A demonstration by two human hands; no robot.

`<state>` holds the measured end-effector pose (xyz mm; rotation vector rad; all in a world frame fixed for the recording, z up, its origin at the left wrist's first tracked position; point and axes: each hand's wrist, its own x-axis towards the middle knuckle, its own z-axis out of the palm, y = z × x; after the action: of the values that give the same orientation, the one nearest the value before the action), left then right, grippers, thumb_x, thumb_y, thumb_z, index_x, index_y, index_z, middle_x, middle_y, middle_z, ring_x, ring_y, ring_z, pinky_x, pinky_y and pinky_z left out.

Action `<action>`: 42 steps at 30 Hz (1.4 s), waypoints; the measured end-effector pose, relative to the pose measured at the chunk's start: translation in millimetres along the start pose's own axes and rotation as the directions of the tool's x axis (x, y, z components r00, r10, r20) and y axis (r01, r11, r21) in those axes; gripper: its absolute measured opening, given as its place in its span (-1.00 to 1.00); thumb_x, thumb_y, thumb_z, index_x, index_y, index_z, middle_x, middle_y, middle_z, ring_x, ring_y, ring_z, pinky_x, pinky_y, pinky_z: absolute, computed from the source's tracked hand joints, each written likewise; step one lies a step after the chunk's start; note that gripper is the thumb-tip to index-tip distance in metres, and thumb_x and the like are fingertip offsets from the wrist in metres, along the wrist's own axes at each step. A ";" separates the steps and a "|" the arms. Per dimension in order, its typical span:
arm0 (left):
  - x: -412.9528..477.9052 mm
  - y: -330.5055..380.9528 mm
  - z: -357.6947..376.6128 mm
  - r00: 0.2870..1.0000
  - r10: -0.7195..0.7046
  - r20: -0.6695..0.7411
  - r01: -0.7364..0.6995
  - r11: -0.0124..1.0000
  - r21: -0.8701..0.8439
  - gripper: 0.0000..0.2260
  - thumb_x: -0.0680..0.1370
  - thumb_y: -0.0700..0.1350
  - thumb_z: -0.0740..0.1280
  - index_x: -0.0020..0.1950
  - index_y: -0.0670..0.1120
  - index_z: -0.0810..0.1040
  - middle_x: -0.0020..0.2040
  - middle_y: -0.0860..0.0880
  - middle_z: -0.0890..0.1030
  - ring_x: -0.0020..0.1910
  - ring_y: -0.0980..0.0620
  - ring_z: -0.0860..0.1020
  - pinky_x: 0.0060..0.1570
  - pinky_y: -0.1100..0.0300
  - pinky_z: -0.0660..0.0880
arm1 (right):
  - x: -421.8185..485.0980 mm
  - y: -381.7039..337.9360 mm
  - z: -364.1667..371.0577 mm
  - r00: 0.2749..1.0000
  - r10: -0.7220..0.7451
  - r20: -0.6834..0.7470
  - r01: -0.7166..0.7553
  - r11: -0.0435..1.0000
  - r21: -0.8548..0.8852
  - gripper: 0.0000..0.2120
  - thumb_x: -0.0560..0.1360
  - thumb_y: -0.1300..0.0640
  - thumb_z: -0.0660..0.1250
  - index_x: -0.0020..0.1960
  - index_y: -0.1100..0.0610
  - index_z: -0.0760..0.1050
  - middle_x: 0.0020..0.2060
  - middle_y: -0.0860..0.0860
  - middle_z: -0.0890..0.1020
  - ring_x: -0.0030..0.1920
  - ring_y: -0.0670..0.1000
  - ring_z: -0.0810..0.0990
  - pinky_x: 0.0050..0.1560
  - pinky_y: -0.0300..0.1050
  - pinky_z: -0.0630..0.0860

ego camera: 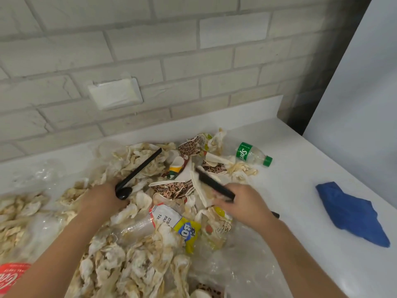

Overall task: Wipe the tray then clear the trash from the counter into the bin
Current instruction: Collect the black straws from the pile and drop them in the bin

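Hands [103, 197] [245, 204] grip black utensils [140, 167] [214, 186] amid stained, crumpled trash [137, 261].

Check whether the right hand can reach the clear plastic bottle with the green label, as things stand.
Probably yes: the clear plastic bottle lies uncovered on bare white counter beyond the trash pile, nothing across the way. But the right hand grips a black plastic utensil, so it isn't free.

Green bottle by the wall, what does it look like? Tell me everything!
The bottle is clear plastic with a green label in white letters and a green cap. It looks empty. It lies on its side on the white counter, cap pointing right. Crumpled paper sits right beside its base. Nothing holds it.
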<state>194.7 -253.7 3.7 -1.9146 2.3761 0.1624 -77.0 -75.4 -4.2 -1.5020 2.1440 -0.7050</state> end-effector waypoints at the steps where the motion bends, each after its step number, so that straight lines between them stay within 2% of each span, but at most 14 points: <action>1: 0.0 -1.8 1.0 1.000 0.000 -0.002 0.000 1.000 0.007 -0.48 0.44 0.09 0.39 0.36 0.03 0.38 -0.21 0.04 0.57 -0.33 0.06 0.52 -0.41 0.23 0.47 | 4.4 5.1 -8.4 0.994 0.069 -0.080 -0.066 0.997 0.044 -0.77 0.46 -0.06 0.38 0.07 -0.02 0.57 -0.17 -0.08 0.63 -0.24 -0.05 0.60 -0.21 -0.19 0.53; 4: -0.2 -6.9 4.1 0.999 -0.031 0.015 0.032 0.999 -0.026 -0.56 0.45 0.09 0.38 0.29 0.01 0.44 -0.25 0.04 0.58 -0.35 0.06 0.54 -0.42 0.21 0.50 | 22.6 34.5 -28.1 0.929 0.259 -0.266 -0.250 0.966 0.067 -0.61 0.43 -0.10 0.41 0.19 0.03 0.53 -0.07 0.04 0.62 -0.17 0.05 0.56 -0.20 -0.12 0.48; 6: -3.1 -8.6 2.2 0.995 -0.100 0.019 0.102 0.983 -0.155 -0.58 0.45 0.05 0.39 0.27 -0.04 0.48 -0.30 0.01 0.57 -0.39 0.06 0.54 -0.50 0.25 0.42 | 31.8 49.6 -29.2 0.927 0.333 -0.173 -0.331 0.943 0.041 -0.44 0.35 -0.19 0.45 0.28 -0.01 0.46 -0.04 0.05 0.60 -0.08 0.09 0.58 -0.16 -0.09 0.48; 8: -3.2 -13.7 -6.5 0.979 -0.204 0.012 0.189 0.880 -0.437 -0.59 0.44 -0.02 0.42 0.25 -0.11 0.51 -0.29 -0.02 0.57 -0.38 0.02 0.53 -0.49 0.24 0.38 | 33.8 53.1 -23.0 0.936 0.341 -0.083 -0.344 0.939 -0.025 -0.43 0.34 -0.21 0.45 0.28 -0.02 0.46 -0.02 0.05 0.61 -0.04 0.11 0.59 -0.17 -0.10 0.46; 11: 0.3 -30.4 -34.5 0.933 -0.349 -0.086 0.199 0.700 -0.686 -0.63 0.43 -0.09 0.43 0.20 -0.16 0.54 -0.25 -0.08 0.58 -0.32 -0.08 0.54 -0.35 0.12 0.49 | 32.9 43.4 -22.6 0.934 0.281 -0.221 -0.295 0.955 -0.032 -0.62 0.44 -0.13 0.38 0.16 0.06 0.54 -0.08 0.07 0.60 -0.14 0.12 0.58 -0.18 -0.05 0.51; 15: -4.7 -44.2 -69.1 0.903 -0.386 -0.190 0.140 0.682 -0.718 -0.80 0.43 -0.13 0.40 0.04 -0.10 0.54 -0.26 -0.10 0.58 -0.30 -0.18 0.57 -0.19 -0.05 0.58 | 50.6 -8.6 -27.0 0.947 0.032 -0.319 -0.042 0.999 -0.025 -0.73 0.46 -0.02 0.38 0.10 0.08 0.60 -0.10 0.03 0.56 -0.23 0.05 0.52 -0.29 -0.12 0.39; 19: -16.1 -51.4 -81.5 0.889 -0.400 -0.224 0.109 0.659 -0.744 -0.88 0.46 -0.14 0.38 -0.05 -0.05 0.50 -0.33 -0.02 0.51 -0.40 -0.07 0.51 -0.42 0.19 0.41 | 100.4 -80.6 -8.8 0.967 -0.229 -0.107 0.204 0.957 -0.208 -0.65 0.45 -0.12 0.35 0.17 0.02 0.56 0.00 0.01 0.55 -0.09 0.08 0.57 -0.18 -0.09 0.49; 21: -22.6 -60.2 -85.3 0.880 -0.432 -0.197 0.103 0.579 -0.809 -0.88 0.45 -0.16 0.40 -0.06 -0.05 0.49 -0.34 -0.02 0.48 -0.44 0.00 0.45 -0.48 0.23 0.36 | 128.8 -111.9 15.4 0.945 -0.319 0.073 0.326 0.893 -0.311 -0.52 0.45 -0.15 0.35 0.31 -0.02 0.45 0.14 0.00 0.51 0.03 0.08 0.56 -0.07 -0.08 0.50; 24: -32.9 -81.9 -96.4 0.881 -0.469 -0.065 0.140 0.389 -0.911 -0.86 0.45 -0.16 0.43 -0.14 -0.05 0.47 -0.40 -0.06 0.39 -0.50 0.00 0.31 -0.57 0.26 0.30 | 157.8 -143.0 56.1 0.904 -0.347 0.251 0.423 0.814 -0.399 -0.25 0.34 -0.24 0.42 0.45 -0.15 0.22 0.29 0.01 0.44 0.20 0.11 0.51 0.09 0.00 0.48; 26: -38.7 -102.3 -100.8 0.901 -0.433 0.026 0.188 0.336 -0.923 -0.78 0.43 -0.15 0.46 0.00 -0.13 0.51 -0.45 -0.03 0.34 -0.52 0.03 0.26 -0.56 0.26 0.24 | 172.1 -148.2 78.3 0.903 -0.302 0.307 0.420 0.775 -0.472 -0.10 0.29 -0.30 0.44 0.49 -0.15 0.11 0.33 0.02 0.44 0.23 0.14 0.49 0.10 0.00 0.44; 29: -46.0 -125.3 -97.4 0.919 -0.380 0.104 0.277 0.436 -0.856 -0.61 0.35 -0.02 0.53 0.06 -0.17 0.53 -0.54 0.01 0.32 -0.54 0.04 0.25 -0.51 0.26 0.22 | 178.3 -148.4 108.8 0.898 -0.231 0.374 0.394 0.799 -0.453 -0.22 0.32 -0.14 0.48 0.44 -0.06 0.21 0.23 0.05 0.53 0.14 0.13 0.54 0.04 -0.03 0.51; 33: -47.0 -130.5 -84.7 0.850 -0.523 -0.054 0.300 0.567 -0.767 -0.58 0.31 0.08 0.54 0.03 -0.13 0.56 -0.45 -0.11 0.45 -0.46 -0.06 0.40 -0.38 0.20 0.32 | 160.2 -169.1 130.2 0.904 -0.264 0.337 0.400 0.797 -0.451 -0.68 0.53 0.19 0.21 0.26 0.05 0.44 0.06 0.05 0.58 0.02 0.09 0.56 -0.14 -0.09 0.47; 38: -45.6 -116.2 -75.6 0.796 -0.568 -0.210 0.162 0.533 -0.830 -0.58 0.38 0.05 0.49 0.18 -0.06 0.58 -0.38 -0.05 0.48 -0.47 -0.02 0.38 -0.38 0.20 0.35 | 114.8 -200.4 130.0 0.832 -0.481 0.278 0.536 0.825 -0.179 -0.68 0.49 0.20 0.28 0.23 0.02 0.47 -0.09 0.03 0.59 -0.17 0.06 0.56 -0.18 -0.09 0.54; 42: -50.8 -100.1 -77.1 0.771 -0.568 -0.287 0.068 0.523 -0.850 -0.70 0.44 -0.05 0.45 0.13 -0.11 0.59 -0.32 0.01 0.50 -0.43 0.02 0.41 -0.40 0.23 0.35 | 78.5 -216.3 132.7 0.773 -0.487 0.407 0.565 0.820 -0.092 -0.64 0.46 0.16 0.34 0.25 0.05 0.46 -0.06 0.06 0.59 -0.13 0.10 0.58 -0.19 -0.08 0.54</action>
<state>303.4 -236.1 84.0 -3.2043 2.3320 0.9618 135.3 -232.6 23.0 -2.1997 1.5464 -0.3218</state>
